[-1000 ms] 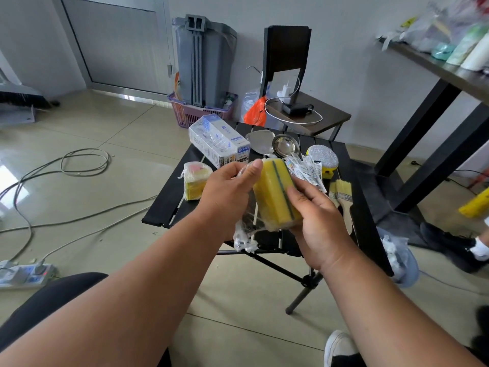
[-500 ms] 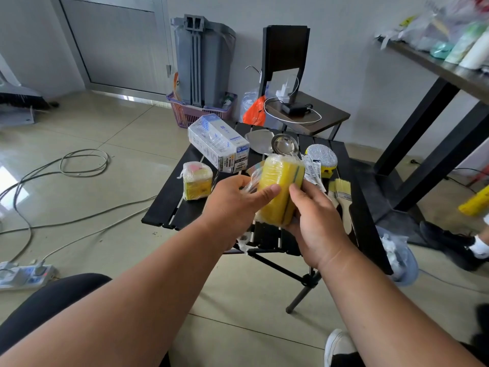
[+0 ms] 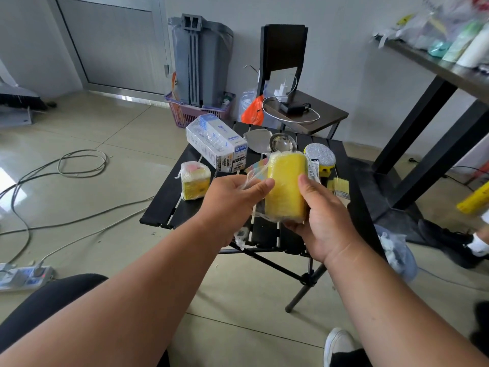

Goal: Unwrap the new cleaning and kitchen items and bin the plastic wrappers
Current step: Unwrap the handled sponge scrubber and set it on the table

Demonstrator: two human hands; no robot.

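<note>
Between both hands: the wrapped yellow sponge, gripped.

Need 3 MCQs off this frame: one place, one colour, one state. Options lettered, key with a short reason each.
1. Where is the white wrapped box?
A. on the floor by the cables
B. on the black slatted table, behind the small wrapped sponge pack
C. on the chair seat

2. What colour is the sponge in the hands?
A. yellow
B. pink
C. grey

3. What is the left hand doing?
A. resting flat on the table
B. hanging idle
C. pinching the clear plastic wrapper at the sponge's side

Answers:
1 B: the box lies on the far left part of the tabletop, beyond the small pack.
2 A: the face turned to the camera is yellow.
3 C: thumb and fingers hold stretched film while the right hand grips the sponge.
</note>
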